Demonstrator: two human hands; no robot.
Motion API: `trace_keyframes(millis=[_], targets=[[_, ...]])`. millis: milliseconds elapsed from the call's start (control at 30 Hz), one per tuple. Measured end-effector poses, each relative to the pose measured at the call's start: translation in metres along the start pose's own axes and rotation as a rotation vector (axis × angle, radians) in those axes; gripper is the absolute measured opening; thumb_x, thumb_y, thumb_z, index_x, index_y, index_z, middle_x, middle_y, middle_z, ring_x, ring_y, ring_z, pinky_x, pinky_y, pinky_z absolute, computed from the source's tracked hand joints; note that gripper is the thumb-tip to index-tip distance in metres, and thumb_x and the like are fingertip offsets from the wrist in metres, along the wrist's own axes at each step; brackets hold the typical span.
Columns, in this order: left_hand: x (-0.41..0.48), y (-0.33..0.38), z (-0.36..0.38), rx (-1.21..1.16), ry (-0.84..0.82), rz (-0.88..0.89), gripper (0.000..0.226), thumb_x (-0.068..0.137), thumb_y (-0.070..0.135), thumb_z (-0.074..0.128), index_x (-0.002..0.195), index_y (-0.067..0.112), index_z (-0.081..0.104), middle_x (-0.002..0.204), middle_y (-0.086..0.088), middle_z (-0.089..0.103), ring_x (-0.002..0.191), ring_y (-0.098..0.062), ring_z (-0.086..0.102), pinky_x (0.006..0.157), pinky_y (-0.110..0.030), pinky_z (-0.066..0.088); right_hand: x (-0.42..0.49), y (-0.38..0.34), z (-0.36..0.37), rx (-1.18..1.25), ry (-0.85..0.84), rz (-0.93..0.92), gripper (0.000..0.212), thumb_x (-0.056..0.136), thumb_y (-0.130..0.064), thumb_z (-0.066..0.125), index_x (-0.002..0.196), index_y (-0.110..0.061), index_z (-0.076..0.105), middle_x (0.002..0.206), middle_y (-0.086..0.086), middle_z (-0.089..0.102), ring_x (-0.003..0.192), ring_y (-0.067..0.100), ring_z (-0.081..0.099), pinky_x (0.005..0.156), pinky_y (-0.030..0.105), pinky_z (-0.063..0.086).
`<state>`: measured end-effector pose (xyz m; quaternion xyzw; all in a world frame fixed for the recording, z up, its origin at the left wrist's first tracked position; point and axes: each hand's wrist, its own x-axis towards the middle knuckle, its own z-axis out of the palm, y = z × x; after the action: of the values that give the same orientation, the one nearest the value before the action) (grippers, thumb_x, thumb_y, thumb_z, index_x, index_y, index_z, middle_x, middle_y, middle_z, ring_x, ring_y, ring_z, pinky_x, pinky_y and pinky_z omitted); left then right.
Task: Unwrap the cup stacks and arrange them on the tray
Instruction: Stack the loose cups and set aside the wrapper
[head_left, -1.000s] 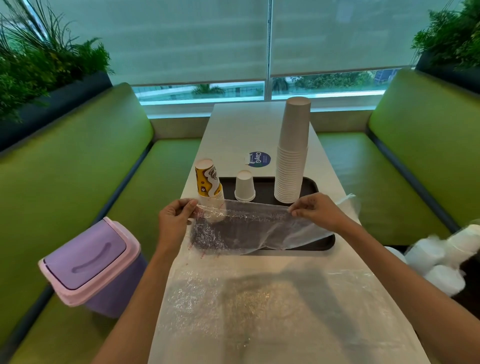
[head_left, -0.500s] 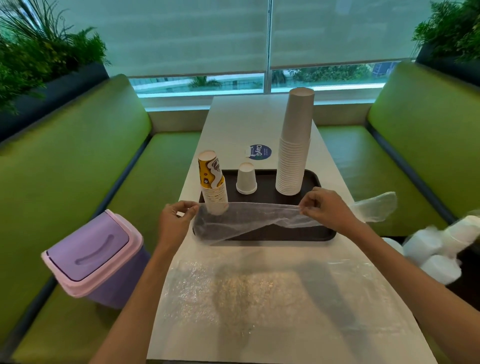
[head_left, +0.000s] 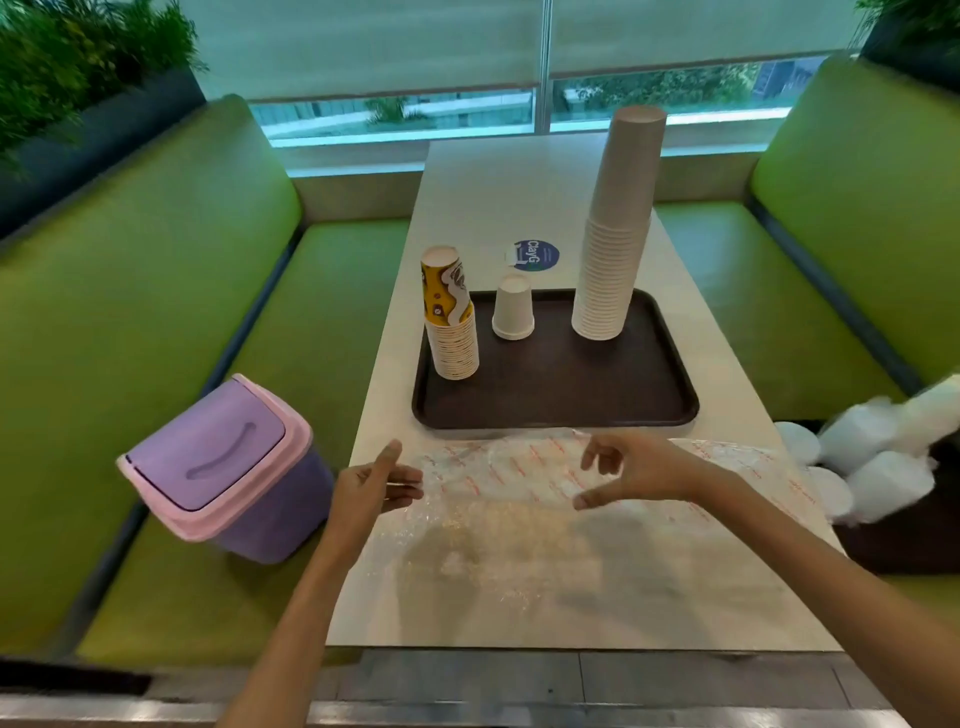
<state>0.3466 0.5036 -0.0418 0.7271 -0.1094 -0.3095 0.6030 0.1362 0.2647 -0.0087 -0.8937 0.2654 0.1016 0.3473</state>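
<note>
Plainly slack and gripping nothing, the left hand and right hand hovered over the empty wrapper, lying flat crosswise between the tray and the near edge of the bench, while wrapped cup stacks waited beyond its right edge, nearer the right hand.
</note>
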Motion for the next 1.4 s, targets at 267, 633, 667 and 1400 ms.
trace_keyframes(millis=[267, 633, 667, 1400], targets=[[-0.025, -0.052, -0.017, 0.068, 0.115, -0.001, 0.031, 0.092, 0.021, 0.059, 0.072, 0.002, 0.071, 0.071, -0.014, 0.072, 0.065, -0.023, 0.069, 0.063, -0.025, 0.057, 0.040, -0.047, 0.094, -0.028, 0.359, -0.171, 0.036, 0.095, -0.044, 0.051, 0.116, -0.018, 0.062, 0.120, 0.004, 0.057, 0.109, 0.018, 0.053, 0.096, 0.032, 0.042], [-0.006, -0.063, -0.018, 0.184, 0.152, -0.058, 0.011, 0.091, 0.007, 0.057, 0.092, 0.016, 0.063, 0.090, -0.009, 0.067, 0.068, -0.017, 0.061, 0.059, -0.020, 0.047, 0.071, -0.059, 0.175, -0.109, 0.511, -0.163, 0.041, 0.093, -0.044, 0.037, 0.107, -0.019, 0.066, 0.116, 0.008, 0.065, 0.109, 0.030, 0.061, 0.101, 0.052, 0.039], [-0.004, -0.063, -0.015, 0.182, 0.140, -0.063, 0.013, 0.091, 0.005, 0.057, 0.095, 0.016, 0.063, 0.093, -0.009, 0.067, 0.068, -0.016, 0.060, 0.060, -0.019, 0.048, 0.071, -0.059, 0.178, -0.121, 0.537, -0.172, 0.039, 0.093, -0.043, 0.039, 0.107, -0.019, 0.066, 0.115, 0.008, 0.065, 0.108, 0.029, 0.061, 0.099, 0.051, 0.041], [0.012, -0.089, 0.024, 0.523, 0.261, 0.415, 0.027, 0.098, 0.014, 0.047, 0.119, 0.006, 0.061, 0.121, -0.007, 0.060, 0.108, -0.008, 0.051, 0.093, -0.004, 0.034, 0.084, -0.102, 0.215, -0.224, 0.758, -0.013, 0.034, 0.086, -0.026, 0.043, 0.108, -0.017, 0.067, 0.119, 0.011, 0.064, 0.110, 0.030, 0.060, 0.091, 0.042, 0.048]])
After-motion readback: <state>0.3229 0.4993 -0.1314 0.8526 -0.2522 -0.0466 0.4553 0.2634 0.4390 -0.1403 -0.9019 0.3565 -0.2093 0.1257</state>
